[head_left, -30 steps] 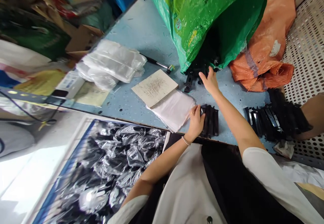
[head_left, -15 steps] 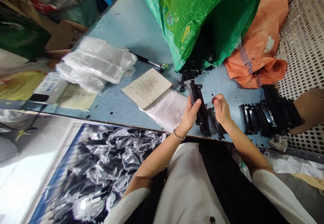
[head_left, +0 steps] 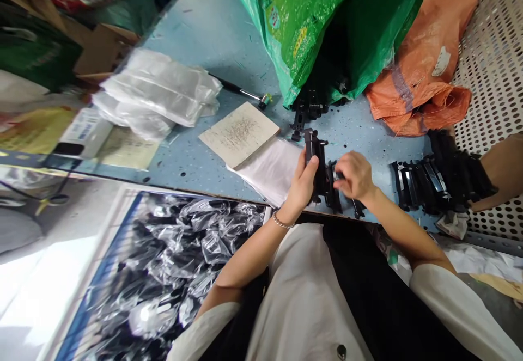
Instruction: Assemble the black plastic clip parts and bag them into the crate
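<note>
— Workbench with a pale blue speckled top [head_left: 229, 40] fills the head view, yes? What lies on it?

— Yes. At the far side are a green woven bag [head_left: 314, 18] and an orange woven sack [head_left: 425, 61], and a heap of black plastic parts [head_left: 308, 110] comes out from the mouth of the green bag. Near the middle lie a beige sheet with fine writing [head_left: 239, 135] and a soft white plastic film [head_left: 267, 170].

— And below the table edge?

— A bin full of clear plastic bags with dark items inside [head_left: 163, 257].

— Good. What do the hands do?

— The left hand [head_left: 302, 184] is clenched around a long black plastic part [head_left: 316, 159], which stands nearly upright, its top end sticking out above the fingers. The right hand [head_left: 355, 176] is just beside it, curled over short black parts [head_left: 333, 197] on the table. I cannot tell if it grasps one or only touches them.

— How should this hold be done well?

— I think a firm hold around the middle is good, because the piece stays steady and both of its ends stay free. Its small clips need some care, as they may catch on the neighbouring parts.
</note>
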Demonstrator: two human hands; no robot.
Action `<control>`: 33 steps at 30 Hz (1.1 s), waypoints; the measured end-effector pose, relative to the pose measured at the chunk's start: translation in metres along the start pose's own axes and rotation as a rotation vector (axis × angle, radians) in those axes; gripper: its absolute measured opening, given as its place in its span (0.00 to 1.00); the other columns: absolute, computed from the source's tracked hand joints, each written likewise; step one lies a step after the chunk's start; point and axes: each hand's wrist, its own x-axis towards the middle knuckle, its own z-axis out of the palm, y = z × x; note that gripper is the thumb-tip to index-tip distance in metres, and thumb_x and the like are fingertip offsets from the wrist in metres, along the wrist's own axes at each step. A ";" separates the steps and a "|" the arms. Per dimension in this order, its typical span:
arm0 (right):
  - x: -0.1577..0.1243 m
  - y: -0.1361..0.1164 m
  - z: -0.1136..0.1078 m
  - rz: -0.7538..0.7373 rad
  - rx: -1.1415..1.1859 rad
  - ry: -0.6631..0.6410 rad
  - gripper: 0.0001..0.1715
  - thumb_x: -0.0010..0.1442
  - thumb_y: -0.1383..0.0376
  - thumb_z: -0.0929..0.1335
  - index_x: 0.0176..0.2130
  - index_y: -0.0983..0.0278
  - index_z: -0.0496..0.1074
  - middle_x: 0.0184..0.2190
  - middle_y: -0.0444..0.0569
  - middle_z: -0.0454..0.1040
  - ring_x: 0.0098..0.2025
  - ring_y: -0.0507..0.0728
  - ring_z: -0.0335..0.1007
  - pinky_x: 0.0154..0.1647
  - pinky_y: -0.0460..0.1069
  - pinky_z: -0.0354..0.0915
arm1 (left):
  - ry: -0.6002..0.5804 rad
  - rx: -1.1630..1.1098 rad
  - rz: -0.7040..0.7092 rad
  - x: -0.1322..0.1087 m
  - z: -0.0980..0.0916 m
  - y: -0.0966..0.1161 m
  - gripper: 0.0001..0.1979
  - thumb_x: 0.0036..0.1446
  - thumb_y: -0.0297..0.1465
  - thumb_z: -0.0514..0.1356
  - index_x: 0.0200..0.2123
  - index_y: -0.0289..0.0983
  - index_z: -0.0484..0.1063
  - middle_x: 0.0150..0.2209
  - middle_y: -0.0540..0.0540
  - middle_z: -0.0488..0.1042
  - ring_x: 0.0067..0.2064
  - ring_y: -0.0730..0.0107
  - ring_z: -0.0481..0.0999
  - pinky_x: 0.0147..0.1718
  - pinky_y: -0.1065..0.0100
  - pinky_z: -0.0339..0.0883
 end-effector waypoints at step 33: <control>0.080 0.080 0.061 0.562 -0.095 -0.034 0.29 0.71 0.59 0.59 0.66 0.64 0.65 0.46 0.59 0.74 0.52 0.67 0.64 0.58 0.64 0.61 | -0.004 0.384 0.293 0.033 -0.025 -0.057 0.27 0.66 0.42 0.57 0.65 0.42 0.63 0.64 0.37 0.66 0.66 0.54 0.66 0.66 0.48 0.60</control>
